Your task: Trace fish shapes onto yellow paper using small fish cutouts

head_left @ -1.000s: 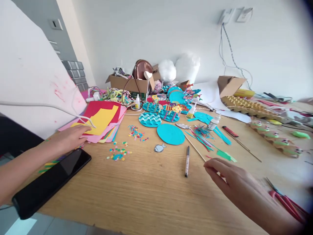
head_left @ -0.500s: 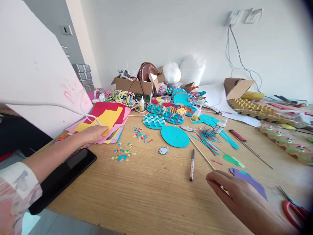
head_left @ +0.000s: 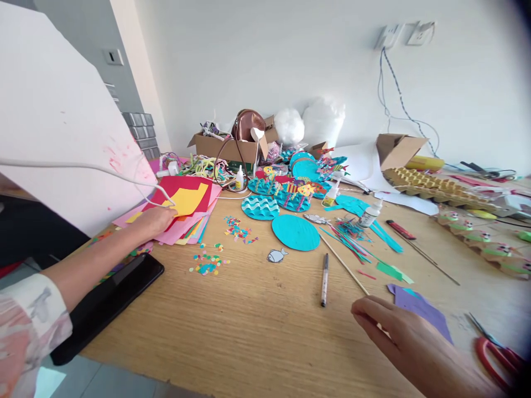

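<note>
My left hand (head_left: 157,221) reaches to the near edge of a stack of coloured paper, its fingers closed at a yellow sheet (head_left: 188,200) on top. Red paper (head_left: 166,188) and pink paper (head_left: 170,236) lie beneath; the grip is partly hidden. Low over the table at right, my right hand (head_left: 398,326) has thumb and fingers drawn together, with nothing visible in them. Close to its fingertips lies a thin wooden stick (head_left: 344,264). A pen (head_left: 324,281) lies left of that hand, purple paper (head_left: 421,309) beyond it, and red-handled scissors (head_left: 493,351) to its right.
A grey paper fish (head_left: 276,255) lies near a blue oval (head_left: 296,232). Paper confetti (head_left: 209,260) is scattered by a black phone (head_left: 112,304). Glue bottles (head_left: 370,214), blue paper strips and a cutter (head_left: 400,229) lie farther right. A cardboard box (head_left: 226,148) stands behind.
My left hand has drawn back slightly to the left at the paper stack, and the yellow sheet's near edge has shifted. My right hand stays almost in place; the view has moved a little.
</note>
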Motion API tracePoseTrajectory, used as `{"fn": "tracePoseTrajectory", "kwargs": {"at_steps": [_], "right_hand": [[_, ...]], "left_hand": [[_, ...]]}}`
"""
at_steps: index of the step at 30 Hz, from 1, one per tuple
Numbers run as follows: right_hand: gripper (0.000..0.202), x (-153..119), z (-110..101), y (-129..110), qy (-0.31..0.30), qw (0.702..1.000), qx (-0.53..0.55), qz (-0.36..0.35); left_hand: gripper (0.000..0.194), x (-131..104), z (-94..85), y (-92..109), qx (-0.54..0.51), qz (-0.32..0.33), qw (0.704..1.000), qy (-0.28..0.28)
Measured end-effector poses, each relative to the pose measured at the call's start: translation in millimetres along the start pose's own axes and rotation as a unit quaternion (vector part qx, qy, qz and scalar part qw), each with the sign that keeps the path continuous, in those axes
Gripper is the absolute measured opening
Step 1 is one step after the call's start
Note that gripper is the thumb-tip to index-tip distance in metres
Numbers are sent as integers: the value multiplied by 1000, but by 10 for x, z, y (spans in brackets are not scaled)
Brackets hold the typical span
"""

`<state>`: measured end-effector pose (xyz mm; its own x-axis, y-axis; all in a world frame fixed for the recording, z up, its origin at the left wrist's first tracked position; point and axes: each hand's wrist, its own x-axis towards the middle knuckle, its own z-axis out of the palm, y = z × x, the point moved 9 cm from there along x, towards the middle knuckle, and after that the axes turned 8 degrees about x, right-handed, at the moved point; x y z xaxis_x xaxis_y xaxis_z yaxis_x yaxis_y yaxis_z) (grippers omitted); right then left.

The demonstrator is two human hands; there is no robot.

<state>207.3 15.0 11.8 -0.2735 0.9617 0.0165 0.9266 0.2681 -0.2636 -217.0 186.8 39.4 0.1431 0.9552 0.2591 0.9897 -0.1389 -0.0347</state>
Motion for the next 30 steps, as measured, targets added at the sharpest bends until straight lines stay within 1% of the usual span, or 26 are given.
{"fn": "tracePoseTrajectory", "kwargs": {"at_steps": [2,4,8,12,15,17,21,24,27,30], "right_hand": [[30,-6,24,13,-6,1000,1,5],[31,-9,43,22,-13,1000,6,10],[31,-25,49,22,-16,1000,20,12],[30,-55,30,32,-3,1000,26,8],[29,-72,11,25,4,1000,28,10],[27,-73,-26,-29,12,999,33,7],[25,-39,-114,-254,25,998,55,-2],[23,26,-108,-459,24,996,83,-23],[23,99,-36,-593,12,994,102,-36],[22,134,-10,-646,12,991,127,-40]], "left_hand": [[13,40,-25,-39,34,3,999,-7],[16,67,-93,-72,68,-1,998,-5],[20,105,-313,-98,116,-33,992,34],[22,138,-488,-19,142,-54,986,71],[23,145,-550,98,155,-55,983,84],[23,138,-551,195,161,-47,983,80],[25,121,-524,424,159,-14,985,60],[21,126,-555,578,154,5,986,57],[17,121,-691,761,150,42,984,88],[14,43,-941,944,117,72,981,140]]}}
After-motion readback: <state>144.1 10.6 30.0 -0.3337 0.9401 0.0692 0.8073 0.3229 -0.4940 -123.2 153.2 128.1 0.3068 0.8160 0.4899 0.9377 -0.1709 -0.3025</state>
